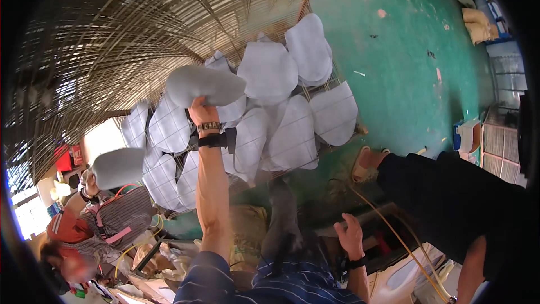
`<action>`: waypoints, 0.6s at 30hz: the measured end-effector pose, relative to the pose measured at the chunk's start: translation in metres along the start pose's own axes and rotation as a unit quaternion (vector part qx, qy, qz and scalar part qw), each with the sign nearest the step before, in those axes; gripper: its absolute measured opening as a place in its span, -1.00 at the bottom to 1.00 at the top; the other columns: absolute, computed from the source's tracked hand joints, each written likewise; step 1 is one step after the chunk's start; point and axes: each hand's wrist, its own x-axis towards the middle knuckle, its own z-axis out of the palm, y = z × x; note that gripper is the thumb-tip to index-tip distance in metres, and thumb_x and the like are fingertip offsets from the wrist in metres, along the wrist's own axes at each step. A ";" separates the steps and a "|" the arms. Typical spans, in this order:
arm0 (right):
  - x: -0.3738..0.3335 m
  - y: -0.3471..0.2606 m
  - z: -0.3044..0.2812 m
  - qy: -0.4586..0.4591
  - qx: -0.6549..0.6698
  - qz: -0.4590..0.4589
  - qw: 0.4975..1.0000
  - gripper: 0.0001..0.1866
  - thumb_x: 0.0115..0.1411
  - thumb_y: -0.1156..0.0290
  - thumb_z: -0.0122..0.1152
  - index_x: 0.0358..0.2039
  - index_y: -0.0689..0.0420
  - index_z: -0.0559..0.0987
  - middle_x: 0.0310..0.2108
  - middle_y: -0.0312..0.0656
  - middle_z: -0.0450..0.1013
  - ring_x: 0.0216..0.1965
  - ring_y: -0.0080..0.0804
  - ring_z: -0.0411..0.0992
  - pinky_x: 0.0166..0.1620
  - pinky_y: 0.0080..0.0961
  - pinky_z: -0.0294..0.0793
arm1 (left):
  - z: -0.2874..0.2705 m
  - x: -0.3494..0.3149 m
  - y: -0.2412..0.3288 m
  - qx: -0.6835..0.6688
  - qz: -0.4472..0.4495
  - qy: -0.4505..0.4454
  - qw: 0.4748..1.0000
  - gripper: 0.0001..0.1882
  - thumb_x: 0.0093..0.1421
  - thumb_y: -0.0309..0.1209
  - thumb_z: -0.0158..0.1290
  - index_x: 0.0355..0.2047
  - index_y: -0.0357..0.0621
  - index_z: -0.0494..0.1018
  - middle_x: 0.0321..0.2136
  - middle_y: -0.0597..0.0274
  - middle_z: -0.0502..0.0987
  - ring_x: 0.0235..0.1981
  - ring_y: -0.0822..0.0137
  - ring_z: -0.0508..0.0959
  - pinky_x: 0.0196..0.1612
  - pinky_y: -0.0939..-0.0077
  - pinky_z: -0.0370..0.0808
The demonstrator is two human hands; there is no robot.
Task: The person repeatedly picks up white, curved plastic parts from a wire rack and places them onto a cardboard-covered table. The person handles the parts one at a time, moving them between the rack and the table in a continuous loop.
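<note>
My left hand (201, 114), with a watch and a black band at the wrist, is stretched out far forward. Its fingers grip the near edge of a flat grey piece with rounded ends (205, 85), whose material I cannot make out. This piece is raised in front of a wire rack (329, 152) that carries several similar pale grey rounded pieces (267, 72). Low on the right, close to my body, my right hand (351, 237) has its fingers apart and nothing in it.
At the left a person in red holds another grey piece (118, 168). A person in dark clothes (444, 202) stands close on my right. Tall bundled wire lattice (140, 39) rises behind the rack. Yellow hoses (394, 231) run at the lower right above green floor (394, 79).
</note>
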 end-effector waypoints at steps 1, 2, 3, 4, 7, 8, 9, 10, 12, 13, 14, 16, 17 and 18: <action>0.002 0.003 0.006 -0.025 0.005 -0.006 1.000 -0.52 0.20 0.25 0.34 0.04 0.27 0.55 0.05 0.14 0.50 0.10 0.15 0.44 0.16 -0.12 0.43 | -0.049 0.022 -0.009 0.028 -0.015 0.084 0.996 -0.72 0.11 -0.60 -0.01 -0.13 -0.30 0.46 -0.19 0.12 0.56 -0.08 0.08 0.57 0.01 0.01 0.55; 0.005 0.008 0.015 -0.054 0.021 -0.016 0.998 -0.53 0.19 0.25 0.34 0.03 0.27 0.55 0.03 0.14 0.51 0.09 0.14 0.44 0.16 -0.12 0.44 | -0.103 0.046 -0.012 0.062 -0.022 0.164 0.984 -0.72 0.12 -0.58 -0.01 -0.12 -0.33 0.45 -0.19 0.11 0.56 -0.08 0.05 0.57 0.01 0.00 0.55; 0.006 0.014 0.024 -0.070 0.034 -0.016 0.997 -0.54 0.19 0.26 0.34 0.03 0.27 0.56 0.02 0.14 0.51 0.08 0.13 0.45 0.15 -0.13 0.45 | -0.128 0.061 -0.022 0.090 -0.039 0.235 0.967 -0.71 0.13 -0.56 -0.02 -0.12 -0.35 0.45 -0.18 0.10 0.56 -0.07 0.03 0.57 0.00 -0.02 0.55; 0.002 0.015 0.029 -0.073 0.033 0.003 0.997 -0.55 0.18 0.28 0.34 0.02 0.26 0.57 0.00 0.12 0.53 0.06 0.12 0.47 0.13 -0.13 0.46 | -0.126 0.057 -0.048 0.120 -0.105 0.292 0.943 -0.70 0.13 -0.54 -0.01 -0.11 -0.35 0.44 -0.19 0.11 0.56 -0.09 0.03 0.57 -0.01 0.00 0.55; -0.011 0.020 0.036 -0.095 0.008 0.025 0.995 -0.55 0.18 0.26 0.33 0.03 0.24 0.57 0.01 0.11 0.53 0.06 0.12 0.47 0.13 -0.14 0.46 | -0.123 0.021 -0.079 0.229 -0.198 0.362 0.882 -0.63 0.14 -0.46 0.03 -0.03 -0.29 0.39 -0.21 0.09 0.56 -0.14 0.05 0.57 -0.07 0.05 0.56; -0.017 0.017 0.038 -0.107 0.010 0.047 0.993 -0.54 0.19 0.22 0.33 0.04 0.21 0.58 0.01 0.11 0.52 0.06 0.13 0.47 0.13 -0.14 0.47 | -0.143 0.017 -0.078 0.315 -0.126 0.296 0.893 -0.58 0.16 -0.43 0.06 0.04 -0.24 0.35 -0.22 0.07 0.56 -0.16 0.07 0.58 -0.08 0.07 0.56; -0.021 0.017 0.039 -0.114 0.010 0.038 0.993 -0.53 0.19 0.22 0.32 0.04 0.21 0.58 0.01 0.11 0.53 0.07 0.13 0.46 0.13 -0.14 0.47 | -0.167 0.013 -0.079 0.399 -0.037 0.227 0.888 -0.52 0.17 -0.39 0.09 0.11 -0.19 0.31 -0.23 0.04 0.55 -0.17 0.08 0.58 -0.10 0.08 0.56; -0.028 0.019 0.039 -0.112 0.011 0.035 0.993 -0.53 0.19 0.21 0.32 0.05 0.21 0.57 0.01 0.11 0.53 0.07 0.12 0.46 0.13 -0.14 0.47 | -0.179 0.003 -0.084 0.437 0.006 0.169 0.884 -0.45 0.19 -0.36 0.11 0.18 -0.13 0.27 -0.24 0.02 0.55 -0.19 0.10 0.59 -0.12 0.10 0.56; -0.043 0.026 0.034 -0.091 0.022 0.051 0.994 -0.51 0.19 0.18 0.31 0.06 0.20 0.57 0.01 0.10 0.53 0.08 0.11 0.46 0.13 -0.14 0.46 | -0.165 -0.055 -0.119 0.371 -0.050 0.105 0.921 -0.38 0.21 -0.39 0.13 0.27 -0.06 0.22 -0.27 0.02 0.55 -0.25 0.14 0.59 -0.18 0.14 0.57; -0.051 0.031 0.027 -0.082 0.032 0.054 0.995 -0.50 0.20 0.17 0.30 0.07 0.20 0.57 0.01 0.10 0.53 0.09 0.09 0.46 0.14 -0.15 0.46 | -0.147 -0.102 -0.129 0.304 -0.116 0.108 0.939 -0.37 0.21 -0.45 0.12 0.28 -0.04 0.21 -0.28 0.05 0.55 -0.29 0.16 0.59 -0.21 0.17 0.58; -0.061 0.034 0.021 -0.078 0.060 0.045 0.994 -0.49 0.20 0.15 0.30 0.08 0.20 0.56 0.01 0.10 0.54 0.10 0.08 0.45 0.14 -0.15 0.46 | -0.169 -0.122 -0.121 0.219 -0.188 0.056 0.956 -0.36 0.21 -0.46 0.13 0.30 -0.06 0.22 -0.26 0.05 0.56 -0.26 0.14 0.60 -0.19 0.20 0.58; -0.079 0.046 0.013 -0.041 0.064 0.017 0.997 -0.47 0.22 0.11 0.26 0.09 0.19 0.56 0.02 0.08 0.54 0.12 0.05 0.45 0.16 -0.17 0.46 | -0.179 -0.174 -0.130 0.193 -0.310 -0.041 0.930 -0.40 0.25 -0.45 0.12 0.30 -0.12 0.24 -0.21 0.04 0.56 -0.17 0.11 0.61 -0.08 0.24 0.58; -0.090 0.057 0.003 -0.015 0.054 0.013 0.998 -0.47 0.23 0.10 0.25 0.09 0.19 0.56 0.03 0.07 0.54 0.13 0.03 0.45 0.16 -0.18 0.46 | -0.170 -0.215 -0.123 0.203 -0.360 -0.084 0.907 -0.41 0.27 -0.44 0.10 0.30 -0.15 0.24 -0.14 -0.01 0.56 -0.12 0.07 0.61 -0.03 0.18 0.59; -0.104 0.056 -0.008 -0.002 0.054 0.059 0.997 -0.45 0.25 0.05 0.20 0.10 0.20 0.55 0.04 0.03 0.54 0.13 0.00 0.46 0.17 -0.20 0.46 | -0.135 -0.261 -0.117 0.228 -0.420 -0.146 0.866 -0.43 0.29 -0.44 0.08 0.30 -0.18 0.25 -0.07 -0.06 0.55 -0.06 0.03 0.60 0.02 0.12 0.60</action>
